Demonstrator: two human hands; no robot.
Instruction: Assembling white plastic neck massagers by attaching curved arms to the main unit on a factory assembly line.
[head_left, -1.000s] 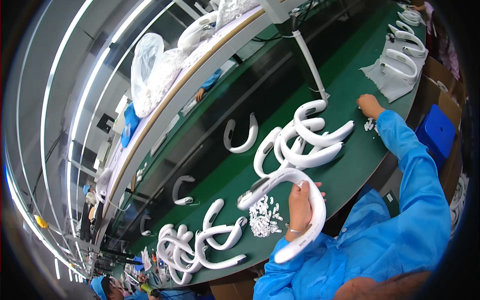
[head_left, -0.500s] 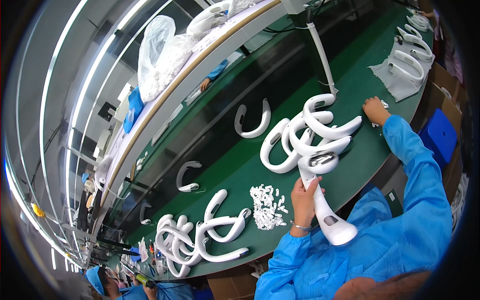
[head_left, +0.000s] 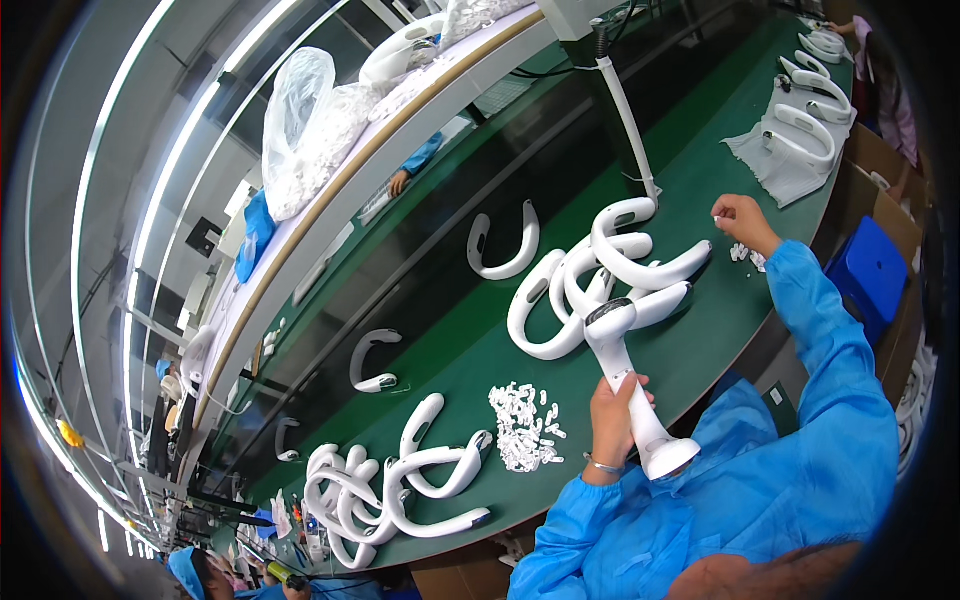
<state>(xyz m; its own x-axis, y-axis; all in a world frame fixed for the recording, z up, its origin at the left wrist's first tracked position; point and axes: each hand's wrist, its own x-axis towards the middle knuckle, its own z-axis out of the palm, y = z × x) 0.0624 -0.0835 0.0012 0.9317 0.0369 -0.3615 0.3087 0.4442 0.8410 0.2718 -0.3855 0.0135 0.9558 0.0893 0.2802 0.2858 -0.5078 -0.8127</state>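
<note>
My left hand (head_left: 612, 422) is wrapped round the middle of a white curved neck fan (head_left: 625, 365), which tilts over the near edge of the table. One end has a dark glossy patch; the flared other end points toward me. Out to the right, my right hand (head_left: 748, 222) is raised with its fingers pinched on a small white plastic piece (head_left: 717, 217). A few similar white pieces (head_left: 748, 257) lie on the table just below that hand. Beyond my left hand lies a pile of white U-shaped neck fans (head_left: 560, 300).
Left of my left hand lies a heap of small white pieces (head_left: 524, 428), then another pile of neck fans (head_left: 385, 490). More fans rest on a grey sheet (head_left: 775, 155) at far right. A white pole (head_left: 628, 130) rises behind. A blue stool (head_left: 870, 275) stands at right.
My right hand has lifted off the small pieces, now pinching one. The neck fan in my left hand has turned, so its glossy end faces away more.
</note>
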